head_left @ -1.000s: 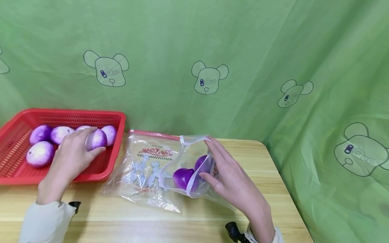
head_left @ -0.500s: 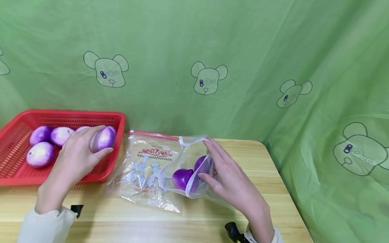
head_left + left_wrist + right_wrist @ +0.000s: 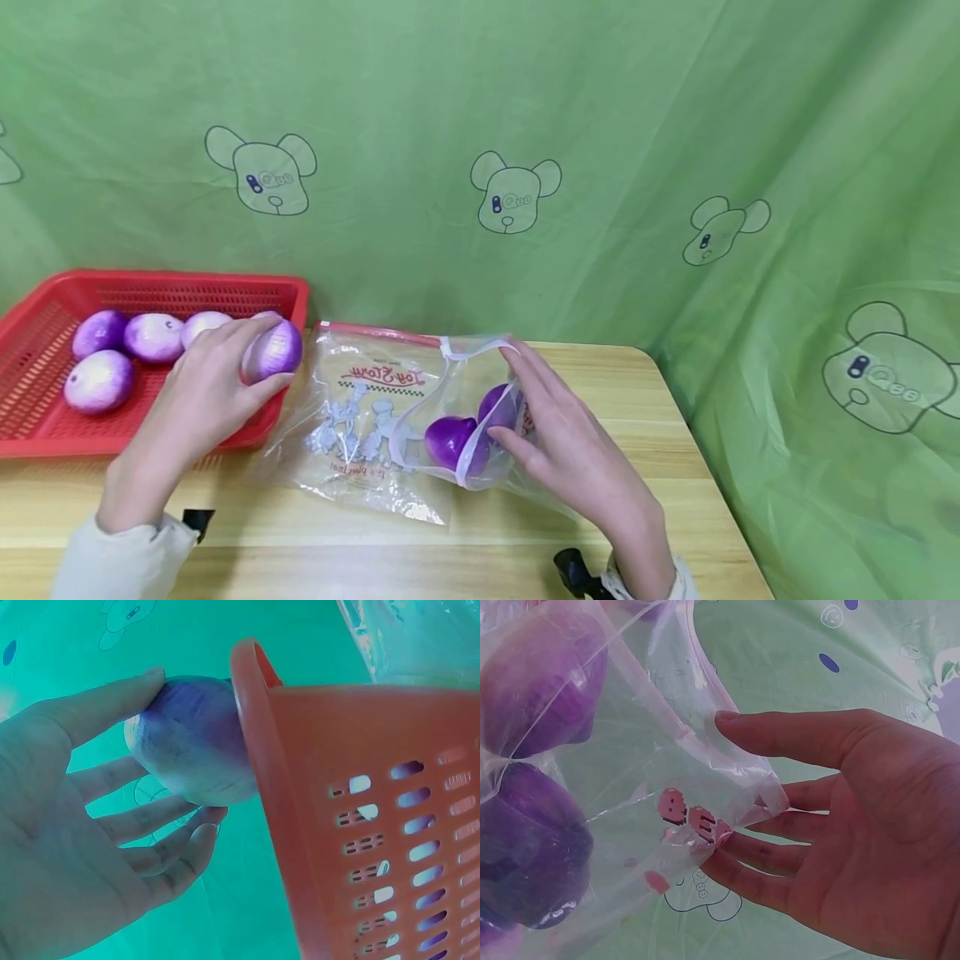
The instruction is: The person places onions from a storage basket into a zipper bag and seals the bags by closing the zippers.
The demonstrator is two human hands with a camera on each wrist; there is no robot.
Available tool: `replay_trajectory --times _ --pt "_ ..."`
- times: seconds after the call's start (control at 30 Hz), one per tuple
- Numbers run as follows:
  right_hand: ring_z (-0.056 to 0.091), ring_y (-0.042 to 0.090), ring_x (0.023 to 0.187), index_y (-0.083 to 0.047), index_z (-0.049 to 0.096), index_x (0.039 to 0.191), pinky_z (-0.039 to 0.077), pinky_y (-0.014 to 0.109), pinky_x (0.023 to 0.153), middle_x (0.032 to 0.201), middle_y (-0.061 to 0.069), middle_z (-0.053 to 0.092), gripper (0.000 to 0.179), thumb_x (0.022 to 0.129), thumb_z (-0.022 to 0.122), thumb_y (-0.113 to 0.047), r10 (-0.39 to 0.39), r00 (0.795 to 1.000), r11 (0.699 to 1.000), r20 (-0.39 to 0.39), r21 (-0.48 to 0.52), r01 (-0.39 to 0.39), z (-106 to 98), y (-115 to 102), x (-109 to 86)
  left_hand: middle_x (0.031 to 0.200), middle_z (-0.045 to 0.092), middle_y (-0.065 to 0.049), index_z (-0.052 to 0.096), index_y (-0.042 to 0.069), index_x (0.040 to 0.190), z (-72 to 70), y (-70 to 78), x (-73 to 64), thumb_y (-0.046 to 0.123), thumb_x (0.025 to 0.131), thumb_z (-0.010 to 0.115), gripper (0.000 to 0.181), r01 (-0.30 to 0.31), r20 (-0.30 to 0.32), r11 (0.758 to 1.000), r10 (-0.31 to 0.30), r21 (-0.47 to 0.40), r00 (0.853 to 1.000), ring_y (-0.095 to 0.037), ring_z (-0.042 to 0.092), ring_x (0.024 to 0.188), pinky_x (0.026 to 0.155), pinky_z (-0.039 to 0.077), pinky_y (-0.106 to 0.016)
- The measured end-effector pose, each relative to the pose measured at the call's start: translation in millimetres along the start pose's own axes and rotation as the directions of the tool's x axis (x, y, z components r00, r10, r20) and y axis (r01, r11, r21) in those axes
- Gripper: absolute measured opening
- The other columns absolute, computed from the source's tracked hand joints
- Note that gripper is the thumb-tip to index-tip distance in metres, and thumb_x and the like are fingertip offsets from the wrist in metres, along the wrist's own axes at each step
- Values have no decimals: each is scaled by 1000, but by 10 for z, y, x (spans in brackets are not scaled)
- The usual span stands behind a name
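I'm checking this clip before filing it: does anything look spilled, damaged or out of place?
Nothing looks spilled or damaged. One oddity: the red lettering on the clear plastic bag reads backwards in the head view, probably because its printed side faces away. The visible round purple-and-white onions in the red plastic basket look whole.

Wears off-white sleeves, wrinkled at the left cuff, well behind the bare fingers; shows black, stubby attachments beside both cuffs, on the side of the thumbs.
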State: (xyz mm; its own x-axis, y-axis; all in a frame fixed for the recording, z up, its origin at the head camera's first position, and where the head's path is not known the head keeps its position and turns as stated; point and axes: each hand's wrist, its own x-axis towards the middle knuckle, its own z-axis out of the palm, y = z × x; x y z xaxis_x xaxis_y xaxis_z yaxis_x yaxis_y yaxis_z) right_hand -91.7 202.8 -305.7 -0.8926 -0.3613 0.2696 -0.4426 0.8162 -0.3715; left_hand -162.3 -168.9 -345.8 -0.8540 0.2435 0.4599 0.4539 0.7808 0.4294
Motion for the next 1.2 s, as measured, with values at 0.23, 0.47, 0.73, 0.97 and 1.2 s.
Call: replay_trajectory --times 0.23,0.47,0.73,0.97,1.2 --pt "31 26 146 -14 22 159 35 45 113 165 4 18 90 88 78 -22 3 1000 1000 -1 0 -3 -1 2 -2 138 54 -26 59 3 132 29 83 -9 18 77 85 63 -8 38 1000 9 -20 999 -51 49 124 101 38 -66" --pt "29 26 147 -14 22 159 34 45 114 165 5 18 90 88 77 -22 -6 1000 1000 -8 -2 6 -2 2 0 130 61 -21 58 4 134 73 212 -9 21 78 85 65 -44 68 999 45 -24 997 -45 54 119 99 42 -65" --pt "28 26 147 -15 22 159 32 46 115 165 4 18 89 89 76 -23 -4 1000 1000 -7 0 4 -6 4 -3 133 60 -18 56 7 137 133 455 -33 24 78 85 68 -127 99 990 132 -53 986 -41 53 123 103 41 -62" --pt "26 26 148 -14 21 159 30 46 116 164 5 18 90 89 77 -23 -10 1000 1000 -5 7 10 -13 -4 -2 134 60 -9 57 12 138 247 752 -113 32 78 85 69 -270 29 957 274 -106 961 -28 55 123 100 49 -51" --pt "45 24 135 -17 22 159 44 40 108 164 3 19 91 87 78 -21 -41 999 999 -12 20 41 4 -73 -17 138 57 -4 53 16 143 354 1012 -168 36 81 81 71 -368 -14 913 372 -177 928 -21 54 125 100 49 -47"
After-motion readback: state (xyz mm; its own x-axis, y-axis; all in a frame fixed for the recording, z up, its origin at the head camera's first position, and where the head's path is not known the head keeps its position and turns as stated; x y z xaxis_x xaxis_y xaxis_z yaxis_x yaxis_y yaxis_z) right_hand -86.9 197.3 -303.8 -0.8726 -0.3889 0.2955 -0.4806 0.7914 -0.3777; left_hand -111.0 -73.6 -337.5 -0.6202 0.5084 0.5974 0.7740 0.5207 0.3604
